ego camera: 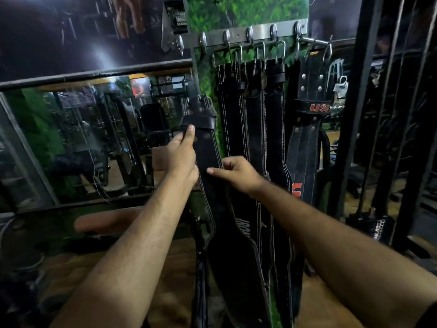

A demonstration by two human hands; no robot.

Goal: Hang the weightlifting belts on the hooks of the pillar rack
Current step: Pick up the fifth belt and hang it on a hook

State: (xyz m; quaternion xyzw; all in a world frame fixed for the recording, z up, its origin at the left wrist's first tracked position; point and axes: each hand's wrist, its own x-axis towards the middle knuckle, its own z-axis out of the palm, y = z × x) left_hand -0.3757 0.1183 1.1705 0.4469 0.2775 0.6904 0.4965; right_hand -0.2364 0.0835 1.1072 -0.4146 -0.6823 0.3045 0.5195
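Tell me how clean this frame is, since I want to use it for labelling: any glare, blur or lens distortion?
Head view: dim overall; a glare patch on the dark poster upper left; wide-angle bending curves the hook rail and the edges; the left hand, right hand and the held belt are slightly soft; reflections clutter the mirror.

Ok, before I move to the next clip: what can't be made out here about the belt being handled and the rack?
- Head view, held belt: its buckle end is dark and blurred; whether it hangs on any hook cannot be told.
- Left hand: its fingers on the belt's far edge are hidden by the hand.
- Right hand: the curled fingers hide what they pinch.
- Hanging belts: lower ends are cut off by the forearms and frame bottom.
- Hook rail: blurred.
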